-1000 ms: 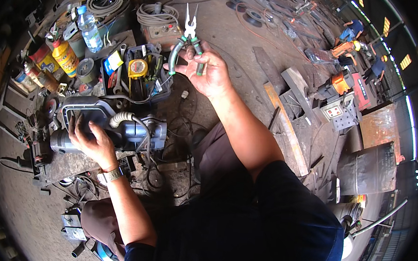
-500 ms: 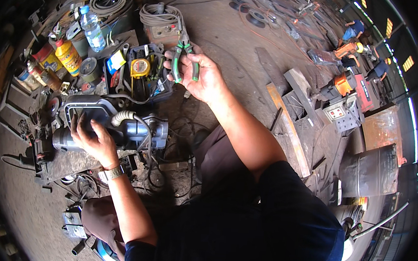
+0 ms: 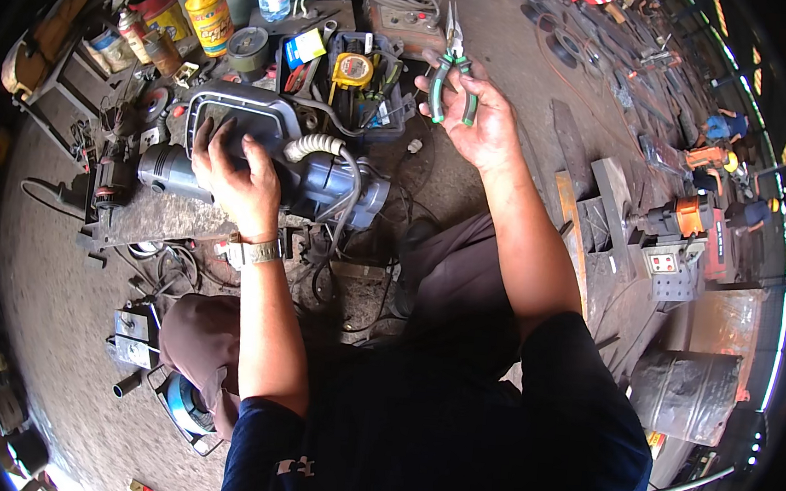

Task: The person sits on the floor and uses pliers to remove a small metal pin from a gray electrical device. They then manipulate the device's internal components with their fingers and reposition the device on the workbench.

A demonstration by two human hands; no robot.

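Observation:
Long-nose pliers with green-and-black handles are in my right hand, raised beyond the power tool. Their jaws point away from me, and the two handles stand apart across my fingers. A blue-grey corded power tool lies on its side on the worn bench top, its loop-shaped handle toward the far side. Over the tool's body rests my left hand, fingers stretched and thumb apart; its palm contact is hidden. A ribbed pale cable sleeve sits right of this hand.
Behind the tool stands a toolbox with a yellow tape measure. Left of it are a tin can and a yellow bottle. Cables hang below the bench. Steel pieces and a drum lie right; people work beyond.
The view has shifted, so the bench and tools appear farther right and higher. My right hand still holds the pliers, and my left hand stays over the power tool.

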